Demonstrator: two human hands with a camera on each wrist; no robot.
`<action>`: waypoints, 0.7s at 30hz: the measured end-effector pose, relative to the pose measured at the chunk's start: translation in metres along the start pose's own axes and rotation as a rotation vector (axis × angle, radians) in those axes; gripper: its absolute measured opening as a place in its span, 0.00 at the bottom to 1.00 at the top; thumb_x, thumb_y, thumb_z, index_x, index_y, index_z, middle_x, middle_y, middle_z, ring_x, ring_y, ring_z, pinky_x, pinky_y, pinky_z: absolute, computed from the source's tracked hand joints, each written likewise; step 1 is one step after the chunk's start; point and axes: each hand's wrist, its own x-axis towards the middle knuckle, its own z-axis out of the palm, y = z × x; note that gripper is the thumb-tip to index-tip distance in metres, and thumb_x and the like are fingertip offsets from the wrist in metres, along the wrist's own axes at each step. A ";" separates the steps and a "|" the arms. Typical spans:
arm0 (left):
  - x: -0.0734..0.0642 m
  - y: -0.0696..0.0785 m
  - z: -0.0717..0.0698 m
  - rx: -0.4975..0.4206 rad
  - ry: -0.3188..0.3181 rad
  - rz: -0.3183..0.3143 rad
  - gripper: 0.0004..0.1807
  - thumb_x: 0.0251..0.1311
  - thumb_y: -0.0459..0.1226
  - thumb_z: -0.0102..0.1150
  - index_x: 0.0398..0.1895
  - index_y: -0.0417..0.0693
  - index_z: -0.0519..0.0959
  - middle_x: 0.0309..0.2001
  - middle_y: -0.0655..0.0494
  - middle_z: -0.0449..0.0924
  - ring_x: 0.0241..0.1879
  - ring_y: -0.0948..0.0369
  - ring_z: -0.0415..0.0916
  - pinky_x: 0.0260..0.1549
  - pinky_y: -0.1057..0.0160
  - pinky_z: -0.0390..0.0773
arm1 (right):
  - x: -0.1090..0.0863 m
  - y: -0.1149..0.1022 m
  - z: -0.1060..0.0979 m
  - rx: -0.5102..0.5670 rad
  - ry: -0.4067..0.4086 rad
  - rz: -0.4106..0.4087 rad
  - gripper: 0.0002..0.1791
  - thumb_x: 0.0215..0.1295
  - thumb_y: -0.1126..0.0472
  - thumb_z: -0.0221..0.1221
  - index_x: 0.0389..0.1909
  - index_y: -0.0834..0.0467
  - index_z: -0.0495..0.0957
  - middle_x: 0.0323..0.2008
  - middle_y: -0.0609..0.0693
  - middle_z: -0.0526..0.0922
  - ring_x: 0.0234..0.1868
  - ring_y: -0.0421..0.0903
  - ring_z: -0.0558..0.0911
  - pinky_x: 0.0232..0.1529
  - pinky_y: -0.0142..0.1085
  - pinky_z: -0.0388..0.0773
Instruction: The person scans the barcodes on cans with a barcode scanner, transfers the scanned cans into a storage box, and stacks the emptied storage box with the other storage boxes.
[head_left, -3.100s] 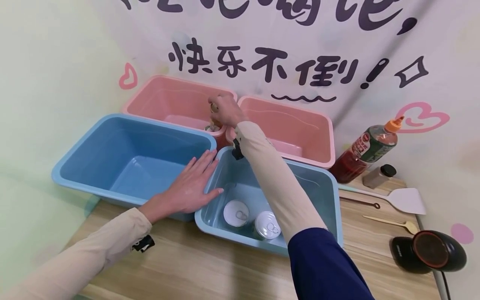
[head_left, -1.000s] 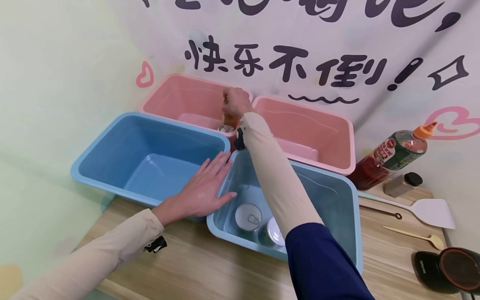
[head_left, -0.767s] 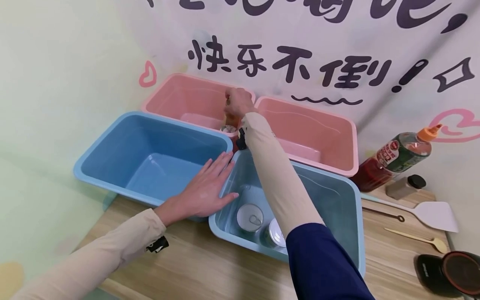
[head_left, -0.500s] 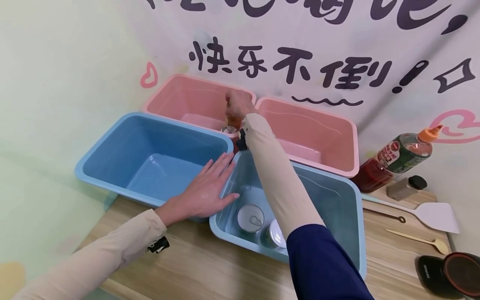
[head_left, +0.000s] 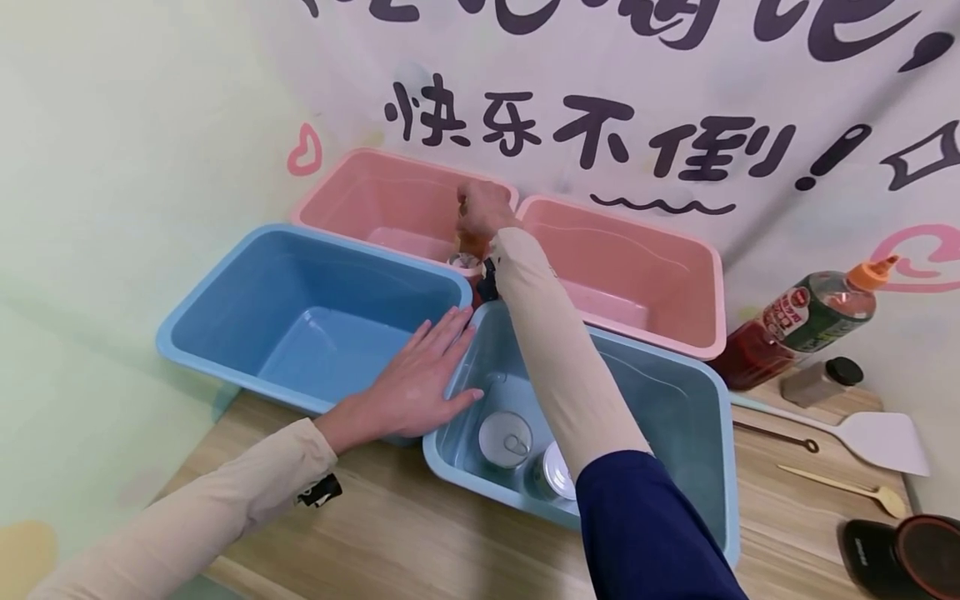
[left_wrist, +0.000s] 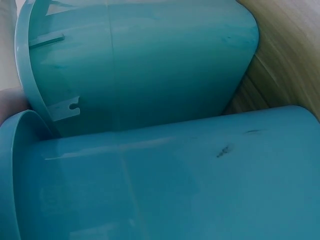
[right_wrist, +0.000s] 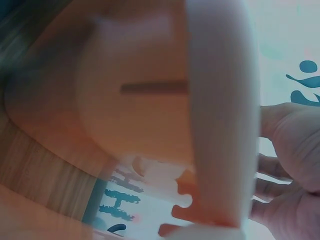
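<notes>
My left hand (head_left: 411, 382) lies flat with its fingers straight across the meeting rims of the left blue bin (head_left: 217, 379) and the right blue bin (head_left: 450, 479). My right hand (head_left: 487, 208) reaches into the right end of the left pink bin (head_left: 322, 185), its fingers curled around an amber-brown object (head_left: 472, 244). The hand covers most of that object, so its kind cannot be told. Just below it shows a small silvery round thing (head_left: 462, 261) at the bin's near wall. In the right wrist view, fingers (right_wrist: 274, 167) show behind the blurred rim.
Two pull-tab cans (head_left: 505, 439) stand in the right blue bin. A right pink bin (head_left: 718, 283) sits behind it. Along the right lie a red sauce bottle (head_left: 795, 329), a black-capped jar (head_left: 821, 382), a white spatula (head_left: 885, 440), a wooden spoon (head_left: 847, 482) and a black device (head_left: 870, 550).
The whole scene has shifted right in the head view. My right hand stays in the left pink bin, with less of the brown object showing. My left hand keeps its place on the rims.
</notes>
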 end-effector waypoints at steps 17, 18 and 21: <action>-0.001 0.001 0.000 0.006 -0.005 0.002 0.47 0.67 0.57 0.54 0.79 0.41 0.51 0.82 0.47 0.40 0.81 0.49 0.36 0.77 0.43 0.44 | 0.001 0.004 0.012 -0.018 0.032 -0.046 0.11 0.62 0.66 0.66 0.45 0.59 0.82 0.36 0.54 0.80 0.38 0.51 0.79 0.39 0.36 0.80; -0.002 0.001 -0.001 0.006 -0.005 0.002 0.47 0.67 0.57 0.55 0.79 0.41 0.51 0.82 0.47 0.40 0.81 0.49 0.36 0.77 0.43 0.44 | 0.002 0.004 0.012 -0.023 0.030 -0.047 0.10 0.62 0.66 0.65 0.44 0.59 0.81 0.35 0.54 0.80 0.37 0.51 0.78 0.37 0.36 0.80; -0.002 0.001 -0.001 0.006 0.006 0.009 0.46 0.68 0.56 0.54 0.79 0.41 0.51 0.82 0.46 0.40 0.81 0.49 0.37 0.77 0.43 0.44 | 0.004 0.004 0.014 -0.060 0.016 -0.060 0.10 0.63 0.66 0.64 0.44 0.60 0.82 0.35 0.54 0.80 0.37 0.50 0.78 0.38 0.35 0.78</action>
